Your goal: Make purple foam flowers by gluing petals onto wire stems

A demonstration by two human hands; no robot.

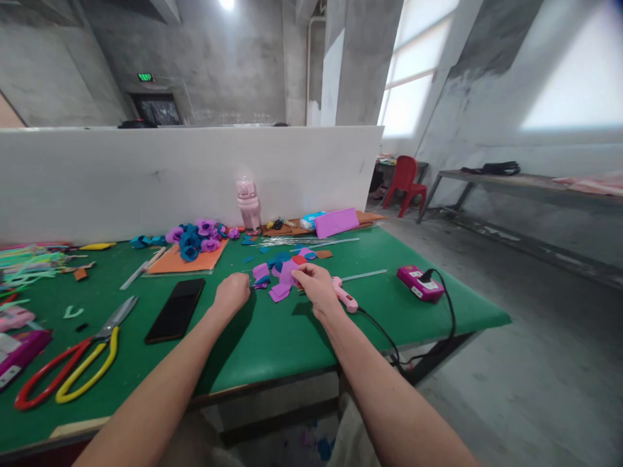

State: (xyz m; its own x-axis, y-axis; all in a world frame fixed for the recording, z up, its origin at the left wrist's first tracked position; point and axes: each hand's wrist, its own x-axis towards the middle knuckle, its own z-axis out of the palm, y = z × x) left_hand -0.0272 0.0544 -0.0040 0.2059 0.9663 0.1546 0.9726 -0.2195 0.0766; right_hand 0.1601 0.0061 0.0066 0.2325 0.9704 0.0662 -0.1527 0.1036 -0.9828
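My left hand (232, 290) is curled closed just above the green table, left of a pile of cut paper; what its fingers hold, if anything, is hidden. My right hand (315, 285) pinches the edge of a purple paper piece (286, 275) between thumb and fingers. Around it lie more purple pieces (279, 293), dark blue pieces (279, 259) and a small brown piece (324, 254). Close to the right hand, partly behind it, rests a pink glue gun (346, 297) with a clear glue stick (365, 275) pointing right.
A phone (175, 310) and large scissors (97, 344) lie left. Purple and blue paper flowers (197, 239) sit on an orange sheet (170, 263). A pink bottle (248, 204) stands against the white partition (195, 175). A purple power strip (419, 283) with a black cord is right.
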